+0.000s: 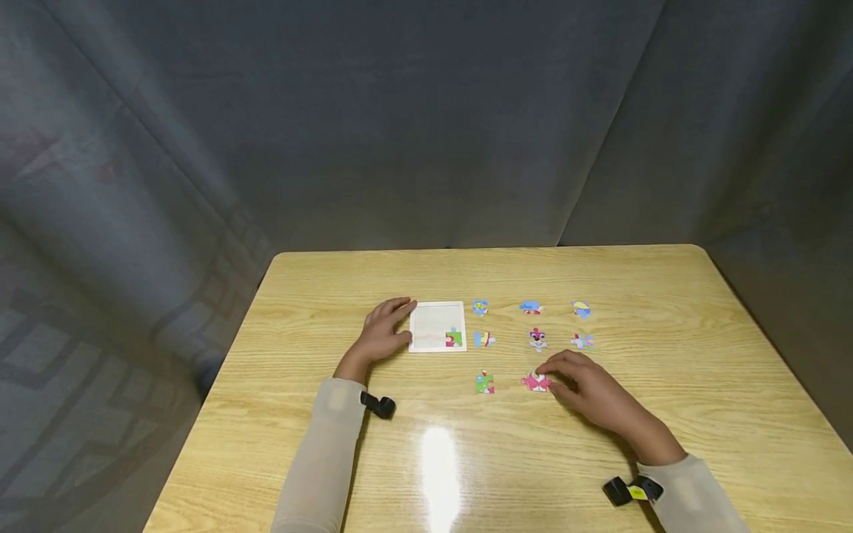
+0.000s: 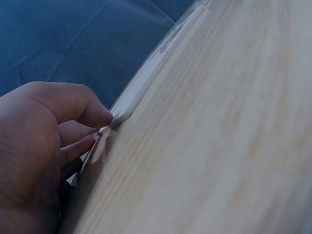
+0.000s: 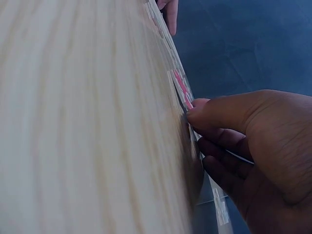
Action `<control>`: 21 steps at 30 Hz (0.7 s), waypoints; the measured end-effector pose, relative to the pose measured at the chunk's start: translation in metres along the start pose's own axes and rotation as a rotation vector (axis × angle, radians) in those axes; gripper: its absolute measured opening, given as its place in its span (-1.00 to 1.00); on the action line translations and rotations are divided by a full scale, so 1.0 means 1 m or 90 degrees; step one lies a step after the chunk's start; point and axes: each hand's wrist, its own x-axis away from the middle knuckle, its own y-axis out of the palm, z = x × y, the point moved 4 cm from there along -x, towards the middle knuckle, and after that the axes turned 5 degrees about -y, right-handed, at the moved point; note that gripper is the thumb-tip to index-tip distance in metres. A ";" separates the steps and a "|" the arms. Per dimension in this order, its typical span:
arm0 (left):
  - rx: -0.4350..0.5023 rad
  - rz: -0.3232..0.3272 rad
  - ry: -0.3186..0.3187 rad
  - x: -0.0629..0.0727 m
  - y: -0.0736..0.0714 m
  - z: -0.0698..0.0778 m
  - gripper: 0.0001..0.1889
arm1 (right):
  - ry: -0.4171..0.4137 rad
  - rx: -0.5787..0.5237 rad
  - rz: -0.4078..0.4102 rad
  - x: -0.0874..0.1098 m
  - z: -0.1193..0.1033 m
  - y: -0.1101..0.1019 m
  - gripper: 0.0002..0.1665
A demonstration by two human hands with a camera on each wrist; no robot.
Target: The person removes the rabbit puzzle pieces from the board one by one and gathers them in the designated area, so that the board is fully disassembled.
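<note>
My left hand rests at the left side of a square white puzzle tray. Its thumb touches the lower part of that side and a fingertip the upper corner. Inside the tray, a green and pink puzzle piece lies in the lower right corner. With thumb and fingertips my right hand pinches a pink and white puzzle piece. In the right wrist view, that pink piece has its near edge just off the table, with a dark shadow beneath.
Several loose pieces lie spread right of the tray: a pink-faced piece, a green piece, a blue and yellow piece and others. The wooden table ends at a dark grey curtain behind.
</note>
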 end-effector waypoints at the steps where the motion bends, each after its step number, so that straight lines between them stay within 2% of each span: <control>1: -0.001 0.000 0.000 0.000 0.000 0.000 -0.30 | -0.003 0.002 0.002 0.000 0.000 0.000 -0.67; 21: 0.002 0.005 0.003 0.000 0.000 0.000 -0.30 | -0.002 0.006 -0.007 0.000 -0.001 0.000 -0.66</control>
